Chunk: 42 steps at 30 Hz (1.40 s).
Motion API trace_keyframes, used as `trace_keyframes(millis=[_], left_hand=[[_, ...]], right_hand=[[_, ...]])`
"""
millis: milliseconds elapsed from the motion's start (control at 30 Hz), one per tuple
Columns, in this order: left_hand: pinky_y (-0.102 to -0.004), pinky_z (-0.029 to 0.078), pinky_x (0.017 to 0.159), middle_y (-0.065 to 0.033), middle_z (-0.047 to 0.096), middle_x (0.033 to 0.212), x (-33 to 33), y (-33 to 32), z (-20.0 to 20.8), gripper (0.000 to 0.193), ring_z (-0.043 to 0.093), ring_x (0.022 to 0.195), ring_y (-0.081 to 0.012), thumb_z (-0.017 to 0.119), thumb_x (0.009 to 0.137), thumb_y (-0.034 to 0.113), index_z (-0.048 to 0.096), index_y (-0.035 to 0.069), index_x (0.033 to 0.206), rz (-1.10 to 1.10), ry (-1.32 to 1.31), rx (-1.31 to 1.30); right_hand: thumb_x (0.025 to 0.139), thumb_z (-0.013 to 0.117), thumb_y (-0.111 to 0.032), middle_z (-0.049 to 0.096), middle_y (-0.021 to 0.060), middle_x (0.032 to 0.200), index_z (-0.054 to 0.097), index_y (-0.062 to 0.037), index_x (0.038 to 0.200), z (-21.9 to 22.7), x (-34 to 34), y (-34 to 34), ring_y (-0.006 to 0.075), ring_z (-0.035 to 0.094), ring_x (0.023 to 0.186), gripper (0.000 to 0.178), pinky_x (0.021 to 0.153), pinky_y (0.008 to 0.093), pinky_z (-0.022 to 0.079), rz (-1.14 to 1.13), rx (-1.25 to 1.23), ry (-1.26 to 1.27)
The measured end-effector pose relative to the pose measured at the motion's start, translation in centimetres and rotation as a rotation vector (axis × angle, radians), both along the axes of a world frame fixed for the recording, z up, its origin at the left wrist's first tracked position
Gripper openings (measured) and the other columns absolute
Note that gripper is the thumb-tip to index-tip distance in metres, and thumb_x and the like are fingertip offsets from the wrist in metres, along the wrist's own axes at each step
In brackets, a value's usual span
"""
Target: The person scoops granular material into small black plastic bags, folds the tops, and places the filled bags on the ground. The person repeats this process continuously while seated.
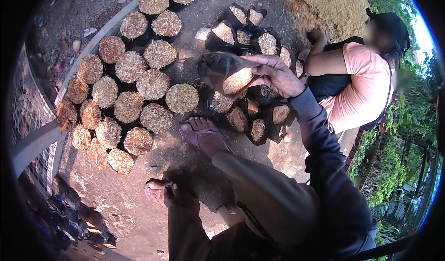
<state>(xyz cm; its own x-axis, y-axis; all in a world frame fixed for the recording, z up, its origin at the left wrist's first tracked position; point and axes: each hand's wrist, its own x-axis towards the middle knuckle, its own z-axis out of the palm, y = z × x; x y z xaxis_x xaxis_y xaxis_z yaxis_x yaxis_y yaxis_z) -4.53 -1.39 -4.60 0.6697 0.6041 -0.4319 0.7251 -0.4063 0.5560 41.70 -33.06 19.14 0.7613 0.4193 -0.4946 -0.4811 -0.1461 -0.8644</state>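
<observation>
My right hand [281, 77] pinches the rim of a black plastic grow bag [215, 66], lifting it above the ground. The bag is tilted, and pale brown sawdust-like filling [238, 80] shows at its mouth. Below and behind it stand several more open black bags [258, 130] with similar filling. My left hand [185, 200] hangs low in shade by my left foot [157, 191]; its fingers are too dark to make out. Left of the held bag, many filled black bags stand packed together, topped with straw-like shavings [153, 84].
A co-worker in a pink shirt [361, 80] crouches at the right, one arm reaching toward a heap of sawdust [324, 6]. A curved wooden board [95, 43] borders the filled bags. Wire mesh [32, 108] stands at the left. My right foot [204, 136] is beside the bags.
</observation>
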Motion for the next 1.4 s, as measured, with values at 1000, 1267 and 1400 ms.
trace_keyframes(millis=[1000, 1267, 1400], left_hand=[[-0.0576, 0.021, 0.124, -0.0377, 0.032, 0.158, -0.5, 3.7, -2.7, 0.082, 0.023, 0.151, -0.0526, 0.075, 0.08, 0.068, 0.063, 0.01, 0.136, -0.117, 0.314, 0.245], [-0.0596, 0.021, 0.123, -0.0361, 0.041, 0.153, 0.1, 3.3, -2.8, 0.062, 0.025, 0.151, -0.0536, 0.075, 0.082, 0.065, 0.072, 0.011, 0.113, 0.059, 0.151, 0.217], [-0.0603, 0.021, 0.123, -0.0354, 0.045, 0.151, -0.1, 3.4, -3.4, 0.057, 0.025, 0.15, -0.054, 0.075, 0.083, 0.063, 0.073, 0.011, 0.105, 0.097, 0.098, 0.245]], right_hand=[[0.099, 0.058, -0.011, 0.069, 0.0174, 0.093, 0.067, 0.0018, 0.11, -23.6, 21.2, -28.7, 0.0324, 0.073, 0.092, 0.02, 0.078, 0.0422, 0.059, 0.041, -0.869, -0.642], [0.092, 0.062, -0.035, 0.075, 0.0205, 0.094, 0.073, 0.0036, 0.102, -23.4, 21.7, -27.3, 0.0318, 0.073, 0.092, 0.041, 0.082, 0.0408, 0.054, -0.258, -1.0, -0.271], [0.089, 0.065, -0.042, 0.075, 0.0236, 0.098, 0.073, 0.0045, 0.108, -22.7, 21.1, -26.6, 0.0327, 0.073, 0.096, 0.051, 0.086, 0.0406, 0.054, -0.451, -0.929, -0.159]])
